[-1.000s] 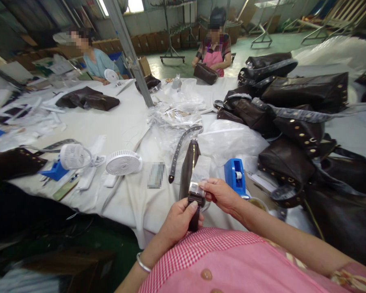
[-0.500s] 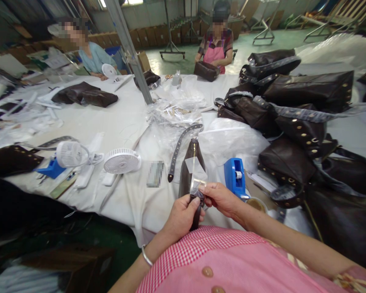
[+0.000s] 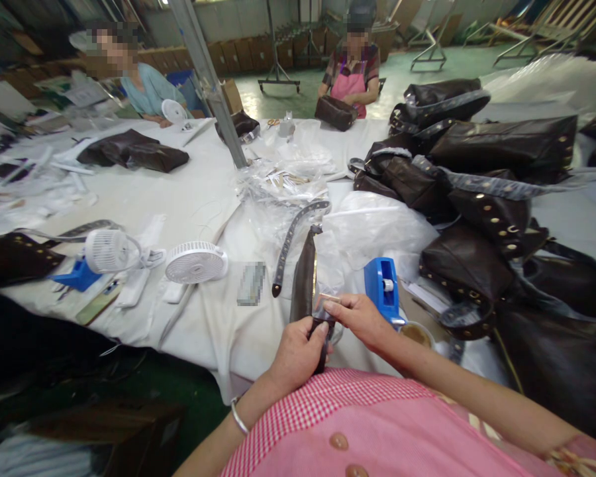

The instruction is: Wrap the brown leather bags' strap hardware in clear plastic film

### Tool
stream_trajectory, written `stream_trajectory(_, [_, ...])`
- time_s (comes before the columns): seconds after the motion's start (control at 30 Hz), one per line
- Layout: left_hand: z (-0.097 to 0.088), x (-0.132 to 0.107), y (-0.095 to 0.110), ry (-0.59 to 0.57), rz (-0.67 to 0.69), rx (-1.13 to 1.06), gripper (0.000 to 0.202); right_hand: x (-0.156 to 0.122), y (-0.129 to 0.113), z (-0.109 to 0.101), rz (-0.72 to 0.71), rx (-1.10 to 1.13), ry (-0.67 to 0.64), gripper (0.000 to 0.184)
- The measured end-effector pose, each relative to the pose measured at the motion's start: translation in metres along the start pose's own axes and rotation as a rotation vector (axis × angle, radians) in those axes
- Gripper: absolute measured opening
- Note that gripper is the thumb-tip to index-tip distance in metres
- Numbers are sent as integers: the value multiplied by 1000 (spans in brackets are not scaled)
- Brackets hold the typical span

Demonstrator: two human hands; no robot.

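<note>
My left hand [image 3: 294, 352] is closed round the near end of a dark brown leather bag strap [image 3: 304, 278] that stands on edge in front of me. My right hand [image 3: 360, 319] pinches a small piece of clear plastic film [image 3: 326, 297] against the metal fitting at that end of the strap. The two hands touch at the fitting. A studded strap in clear wrap [image 3: 292, 242] lies just to the left of it.
A blue tape dispenser [image 3: 383, 283] sits right of my hands. Two small white fans [image 3: 196, 261] lie to the left. Dark brown bags [image 3: 481, 199] pile up on the right. Clear plastic bags [image 3: 372, 225] cover the mid-table. Two other people [image 3: 350, 73] work at the far side.
The clear film that stood up above the fitting has been folded down onto it by my right hand. The strap has turned more edge-on. Both hands stay in the same place.
</note>
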State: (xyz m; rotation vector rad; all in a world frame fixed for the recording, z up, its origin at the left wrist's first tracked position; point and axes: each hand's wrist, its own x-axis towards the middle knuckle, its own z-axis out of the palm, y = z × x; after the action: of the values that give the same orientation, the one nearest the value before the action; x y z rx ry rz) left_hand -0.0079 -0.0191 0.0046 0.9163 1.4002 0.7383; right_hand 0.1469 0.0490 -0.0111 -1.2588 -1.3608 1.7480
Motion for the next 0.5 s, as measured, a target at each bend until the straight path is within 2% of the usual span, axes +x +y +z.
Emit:
stream_trajectory(0.17, [-1, 2, -2, 60, 83, 73, 35, 3, 2, 1, -9, -8, -5, 34])
stream_trajectory(0.27, [-1, 4, -1, 82, 60, 46, 34, 6, 7, 0, 13, 8, -45, 34])
stream_trajectory(0.4, [0, 4, 3, 86, 24, 4, 34, 7, 10, 1, 57, 20, -113, 44])
stream_trajectory(0.5, [4, 2, 0, 84, -19, -47, 38, 4, 13, 4, 101, -44, -83, 54])
